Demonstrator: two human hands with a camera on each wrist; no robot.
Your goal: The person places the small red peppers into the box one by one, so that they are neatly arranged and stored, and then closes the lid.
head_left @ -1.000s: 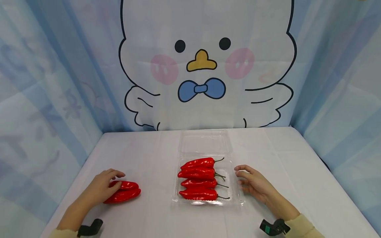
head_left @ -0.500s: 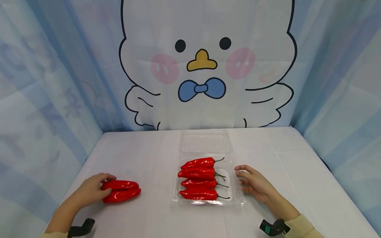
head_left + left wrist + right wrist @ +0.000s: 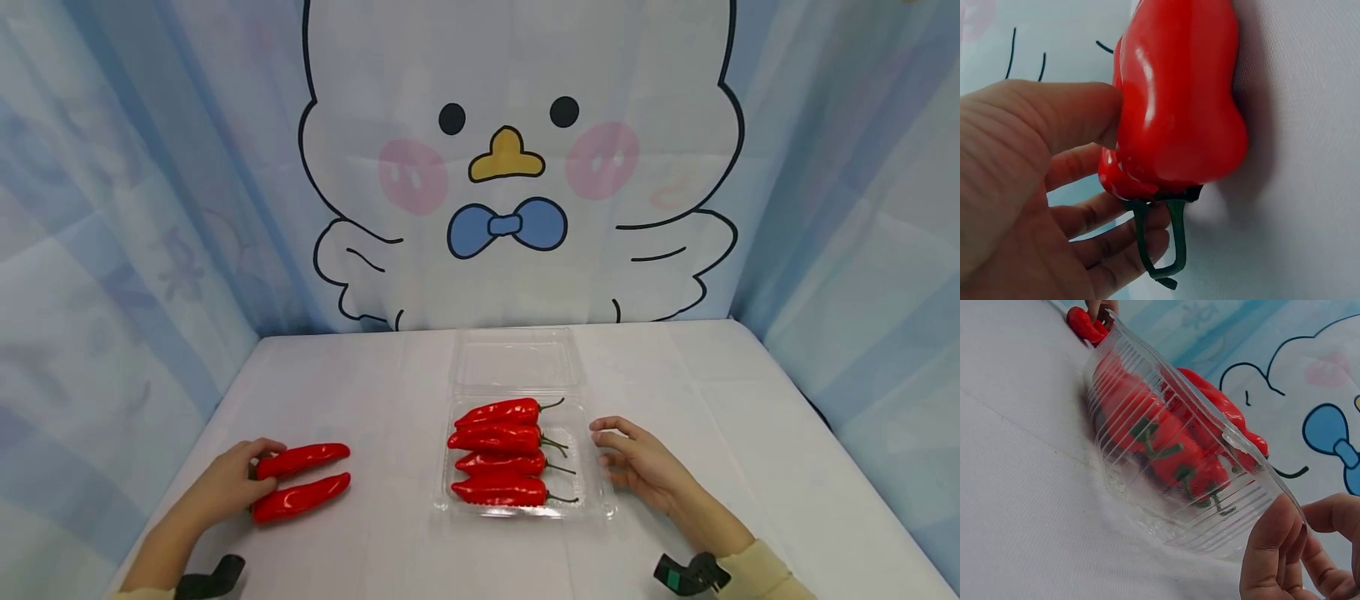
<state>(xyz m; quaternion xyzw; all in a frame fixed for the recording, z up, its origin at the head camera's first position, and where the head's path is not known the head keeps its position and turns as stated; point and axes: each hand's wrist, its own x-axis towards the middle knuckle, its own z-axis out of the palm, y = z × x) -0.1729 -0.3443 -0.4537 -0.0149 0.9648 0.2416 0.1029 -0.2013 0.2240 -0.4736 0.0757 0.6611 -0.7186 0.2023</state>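
Two glossy red peppers lie at the left of the head view, stem ends toward my left hand. Its thumb and fingers pinch the farther pepper near its stem. The nearer pepper lies just beside it with a gap between them. In the left wrist view the nearer pepper partly hides the farther one and some fingers; the green stems hang below. My right hand is at the right edge of a clear plastic clamshell container, its thumb and fingers pinching the rim.
Several red peppers lie side by side in the container, stems pointing right. The transparent lid is folded open toward the back. A white cloth covers the table; printed curtains enclose the back and sides.
My left hand moves back toward the stem ends, and the two peppers, touching before, now lie apart, the nearer one shifted toward the front. The right hand and container have not moved.
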